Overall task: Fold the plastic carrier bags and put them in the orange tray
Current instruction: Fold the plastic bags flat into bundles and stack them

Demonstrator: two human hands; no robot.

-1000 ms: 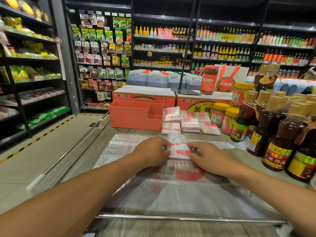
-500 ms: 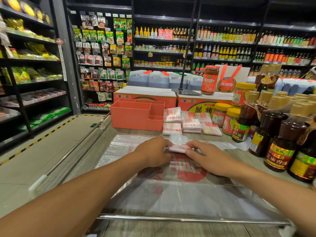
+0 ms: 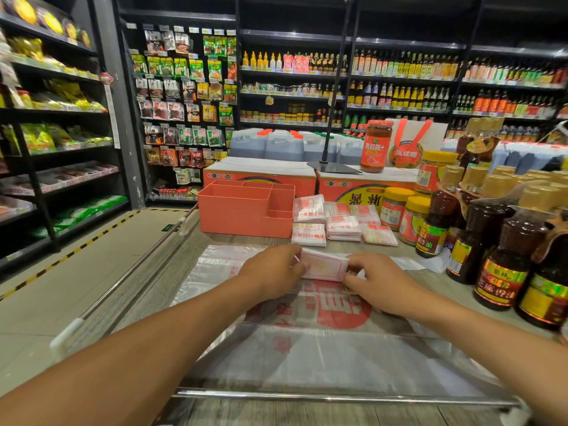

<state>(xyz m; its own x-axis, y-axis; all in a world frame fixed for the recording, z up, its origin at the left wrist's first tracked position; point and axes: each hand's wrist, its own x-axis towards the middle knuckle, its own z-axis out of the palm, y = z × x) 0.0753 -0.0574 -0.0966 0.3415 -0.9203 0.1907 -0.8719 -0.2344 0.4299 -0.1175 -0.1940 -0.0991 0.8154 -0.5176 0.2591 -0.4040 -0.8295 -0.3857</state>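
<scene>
While folded bags (image 3: 341, 226) sit just right of the tray (image 3: 242, 213), upper centre, none visibly inside, left hand (image 3: 273, 272) & right hand (image 3: 378, 284), grips pinching its ends, appear to finish another bag (image 3: 322, 265) mid-frame; flat bags (image 3: 307, 348) lie beneath on the counter (image 3: 439, 290).

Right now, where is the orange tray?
In the head view, the orange tray sits left of centre on the counter, with the folded bags just to its right.

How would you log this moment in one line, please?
left hand: grips folded bag | right hand: grips same bag | orange tray: bag not yet inside
</scene>
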